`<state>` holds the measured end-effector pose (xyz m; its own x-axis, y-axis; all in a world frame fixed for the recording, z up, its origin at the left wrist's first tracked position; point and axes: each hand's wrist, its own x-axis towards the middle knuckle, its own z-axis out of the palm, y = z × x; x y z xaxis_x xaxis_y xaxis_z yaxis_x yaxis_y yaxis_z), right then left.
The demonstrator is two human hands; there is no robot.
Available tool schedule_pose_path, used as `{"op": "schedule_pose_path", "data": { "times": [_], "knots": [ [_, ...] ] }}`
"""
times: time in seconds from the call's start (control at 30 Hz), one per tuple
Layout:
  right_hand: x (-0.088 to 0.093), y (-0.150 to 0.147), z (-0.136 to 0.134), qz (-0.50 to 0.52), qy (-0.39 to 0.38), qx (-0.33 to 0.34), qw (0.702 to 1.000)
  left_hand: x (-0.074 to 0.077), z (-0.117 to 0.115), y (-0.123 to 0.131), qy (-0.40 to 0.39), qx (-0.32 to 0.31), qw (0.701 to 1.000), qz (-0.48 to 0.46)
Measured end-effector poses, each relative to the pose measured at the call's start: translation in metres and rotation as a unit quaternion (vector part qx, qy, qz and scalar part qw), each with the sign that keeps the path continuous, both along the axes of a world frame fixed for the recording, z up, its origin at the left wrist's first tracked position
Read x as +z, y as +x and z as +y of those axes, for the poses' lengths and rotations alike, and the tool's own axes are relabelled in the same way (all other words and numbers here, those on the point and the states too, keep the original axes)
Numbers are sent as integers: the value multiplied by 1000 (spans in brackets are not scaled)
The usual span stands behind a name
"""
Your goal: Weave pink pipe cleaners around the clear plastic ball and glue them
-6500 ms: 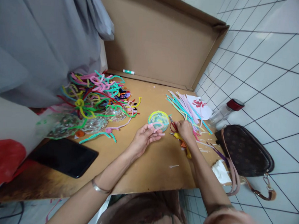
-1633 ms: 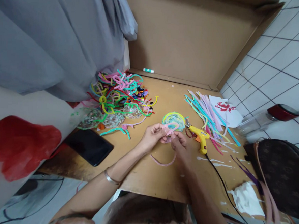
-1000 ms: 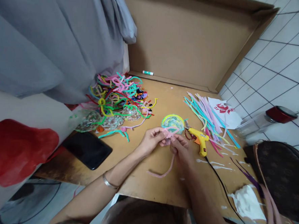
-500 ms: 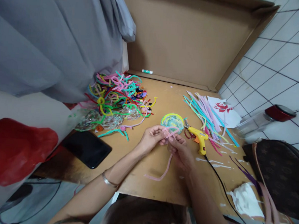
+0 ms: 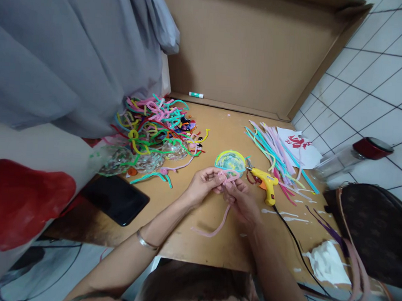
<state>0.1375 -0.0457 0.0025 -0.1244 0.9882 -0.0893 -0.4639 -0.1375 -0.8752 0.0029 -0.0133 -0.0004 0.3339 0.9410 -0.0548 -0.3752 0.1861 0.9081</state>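
Between my two hands, over the middle of the table, is a pink pipe cleaner (image 5: 222, 224) bent into a small loop. My left hand (image 5: 204, 182) pinches the left part of the loop with thumb and fingertips. My right hand (image 5: 241, 198) grips the loop's lower right, and the long tail hangs below toward the table front. Just beyond my fingertips lies a round glue disc (image 5: 230, 158) with a yellow and turquoise rim, its near edge partly hidden. A yellow hot glue gun (image 5: 266, 185) rests to the right, its nozzle beside the disc.
Loose pipe cleaners (image 5: 276, 148) lie at the back right by a red-printed paper (image 5: 305, 150). A tangled pile of pipe cleaners (image 5: 155, 116) and a black phone (image 5: 116, 200) are on the left. A bottle (image 5: 343, 161), handbag (image 5: 362, 233) and tissue (image 5: 328, 262) stand along the right.
The loop in my fingers is slightly more rounded, and the pink tail has shifted a little. Both hands keep hold of it; the whole view has moved slightly.
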Motion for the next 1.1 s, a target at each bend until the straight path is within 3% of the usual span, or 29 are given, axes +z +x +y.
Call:
{"op": "schedule_pose_path", "data": {
  "times": [0.2, 0.47, 0.7, 0.9, 1.1],
  "knots": [
    [-2, 2, 0, 24, 8, 11, 1000, 6, 1, -3, -44, -22, 998, -41],
    [2, -1, 0, -77, 17, -89, 993, 2, 1, -1, -40, -13, 999, -31],
    [4, 0, -1, -11, 9, -15, 1000, 7, 0, -3, -64, -42, 996, -55],
    [3, 0, 0, -18, 13, -6, 1000, 5, 1, -3, -51, -34, 997, -57],
    [-3, -1, 0, -95, 35, -108, 989, 2, 3, -3, -51, -10, 997, -59]
  ]
}}
